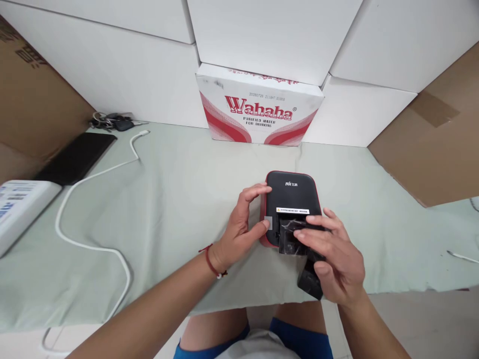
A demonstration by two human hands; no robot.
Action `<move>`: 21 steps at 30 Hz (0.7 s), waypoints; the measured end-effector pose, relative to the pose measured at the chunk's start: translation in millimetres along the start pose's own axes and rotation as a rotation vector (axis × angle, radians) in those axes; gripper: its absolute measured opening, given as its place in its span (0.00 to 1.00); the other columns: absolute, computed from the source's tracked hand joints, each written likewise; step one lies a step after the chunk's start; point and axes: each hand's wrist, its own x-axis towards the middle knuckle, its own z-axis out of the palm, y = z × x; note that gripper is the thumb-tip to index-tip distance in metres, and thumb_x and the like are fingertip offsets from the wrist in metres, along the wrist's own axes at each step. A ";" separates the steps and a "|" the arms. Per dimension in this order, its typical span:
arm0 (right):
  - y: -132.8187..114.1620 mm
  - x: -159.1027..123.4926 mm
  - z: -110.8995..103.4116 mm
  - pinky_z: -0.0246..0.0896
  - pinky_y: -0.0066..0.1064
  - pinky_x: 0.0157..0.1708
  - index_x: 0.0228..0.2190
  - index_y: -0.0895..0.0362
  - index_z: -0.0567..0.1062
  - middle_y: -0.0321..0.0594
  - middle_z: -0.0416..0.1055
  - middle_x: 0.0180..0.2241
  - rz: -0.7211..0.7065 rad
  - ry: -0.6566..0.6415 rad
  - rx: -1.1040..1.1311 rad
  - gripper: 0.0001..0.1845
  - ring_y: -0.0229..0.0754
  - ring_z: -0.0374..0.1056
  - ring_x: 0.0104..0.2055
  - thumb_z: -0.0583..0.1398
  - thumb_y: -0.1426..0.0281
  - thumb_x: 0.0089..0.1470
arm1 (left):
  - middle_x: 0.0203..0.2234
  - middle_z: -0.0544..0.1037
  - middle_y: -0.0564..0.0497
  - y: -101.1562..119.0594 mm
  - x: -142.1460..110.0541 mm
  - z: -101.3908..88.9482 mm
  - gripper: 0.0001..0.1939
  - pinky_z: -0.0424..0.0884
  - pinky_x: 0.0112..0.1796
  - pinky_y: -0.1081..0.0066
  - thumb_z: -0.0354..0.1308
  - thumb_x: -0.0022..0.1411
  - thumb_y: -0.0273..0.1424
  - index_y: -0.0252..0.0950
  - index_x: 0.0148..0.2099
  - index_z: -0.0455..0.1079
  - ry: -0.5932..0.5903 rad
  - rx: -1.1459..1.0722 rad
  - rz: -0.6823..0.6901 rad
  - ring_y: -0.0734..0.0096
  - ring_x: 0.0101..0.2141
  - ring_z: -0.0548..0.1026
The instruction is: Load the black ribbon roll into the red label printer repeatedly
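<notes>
A flat black device with red sides (294, 196) lies on the cloth before me, a white label across its top and a small grey sticker near its left edge. My left hand (243, 217) holds its left side, fingertips at the upper edge and thumb on the sticker. Over the device's lower end is a glossy black piece (290, 238), seemingly in clear plastic. My right hand (335, 254) has its fingers on this piece, the thumb lower down. Another black part (310, 281) hangs below, near that thumb. Whether the two black parts join is hidden by the fingers.
A white-and-red Wahaha carton (262, 109) stands behind the device. Left are a white cable (86, 244), a black tablet-like slab (78, 157), keys (112, 121) and a white box (26, 209). Cardboard boxes (430, 134) flank the table. A thin pen-like object (462, 257) lies right.
</notes>
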 end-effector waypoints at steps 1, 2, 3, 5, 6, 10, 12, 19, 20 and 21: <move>-3.2 -4.6 0.1 0.57 0.52 0.74 0.54 0.55 0.81 0.44 0.86 0.47 -0.017 0.004 -0.013 0.20 0.49 0.76 0.61 0.52 0.62 0.78 | 0.72 0.65 0.46 -0.9 0.4 0.0 0.31 0.52 0.77 0.43 0.65 0.73 0.38 0.52 0.73 0.63 0.010 -0.025 -0.036 0.50 0.76 0.59; -6.0 -9.8 0.9 0.60 0.52 0.73 0.53 0.56 0.81 0.45 0.86 0.48 -0.024 0.006 -0.025 0.19 0.49 0.77 0.60 0.53 0.63 0.77 | 0.74 0.62 0.47 -2.0 0.7 0.0 0.34 0.49 0.78 0.42 0.67 0.71 0.39 0.53 0.74 0.62 0.016 -0.055 -0.074 0.49 0.77 0.57; -8.5 -15.3 2.2 0.62 0.52 0.71 0.53 0.56 0.81 0.46 0.86 0.49 -0.026 0.009 -0.038 0.17 0.49 0.77 0.59 0.55 0.66 0.76 | 0.76 0.60 0.49 -3.6 1.0 0.1 0.37 0.47 0.79 0.42 0.68 0.70 0.41 0.54 0.75 0.60 0.017 -0.089 -0.110 0.49 0.78 0.54; -12.9 -26.0 5.6 0.64 0.53 0.71 0.55 0.56 0.81 0.47 0.86 0.52 -0.012 0.017 -0.066 0.16 0.49 0.78 0.61 0.57 0.70 0.72 | 0.80 0.54 0.51 -7.8 1.4 0.5 0.41 0.43 0.80 0.41 0.68 0.68 0.41 0.55 0.77 0.56 0.005 -0.148 -0.168 0.49 0.81 0.48; -14.9 -30.6 7.3 0.64 0.53 0.71 0.56 0.55 0.81 0.46 0.86 0.53 0.004 0.022 -0.080 0.17 0.49 0.78 0.62 0.58 0.72 0.71 | 0.81 0.52 0.51 -10.2 1.6 0.8 0.42 0.41 0.80 0.41 0.68 0.67 0.41 0.55 0.78 0.54 -0.001 -0.168 -0.189 0.49 0.82 0.45; -20.8 -40.1 11.5 0.65 0.55 0.71 0.58 0.50 0.80 0.43 0.86 0.53 0.061 0.044 -0.115 0.22 0.50 0.80 0.61 0.60 0.75 0.66 | 0.84 0.45 0.55 -18.6 2.0 1.8 0.49 0.38 0.80 0.41 0.66 0.65 0.37 0.58 0.80 0.46 0.001 -0.210 -0.270 0.53 0.83 0.39; -22.1 -40.1 11.8 0.66 0.56 0.70 0.58 0.49 0.80 0.43 0.86 0.52 0.070 0.056 -0.124 0.23 0.51 0.81 0.59 0.60 0.76 0.65 | 0.84 0.43 0.56 -20.3 2.3 2.3 0.51 0.39 0.80 0.41 0.65 0.64 0.36 0.60 0.81 0.43 -0.014 -0.213 -0.299 0.54 0.83 0.38; -20.6 -29.5 3.0 0.70 0.55 0.67 0.54 0.51 0.81 0.43 0.87 0.50 0.025 0.006 -0.136 0.20 0.52 0.82 0.56 0.61 0.76 0.64 | 0.84 0.45 0.56 -18.0 4.8 5.6 0.49 0.56 0.78 0.46 0.65 0.65 0.36 0.59 0.81 0.46 -0.058 -0.275 -0.278 0.53 0.82 0.44; -20.4 -24.2 -0.8 0.72 0.54 0.65 0.53 0.51 0.81 0.43 0.87 0.49 0.016 -0.002 -0.116 0.18 0.52 0.83 0.54 0.61 0.76 0.65 | 0.83 0.46 0.55 -18.3 4.8 5.8 0.49 0.56 0.77 0.46 0.65 0.65 0.35 0.58 0.81 0.47 -0.060 -0.284 -0.274 0.53 0.82 0.46; -20.1 -16.9 -5.2 0.74 0.52 0.62 0.50 0.52 0.82 0.43 0.88 0.48 0.016 -0.006 -0.078 0.15 0.51 0.83 0.52 0.60 0.76 0.66 | 0.83 0.48 0.54 -18.8 4.7 6.0 0.49 0.56 0.77 0.46 0.65 0.64 0.35 0.56 0.81 0.47 -0.065 -0.286 -0.273 0.52 0.82 0.47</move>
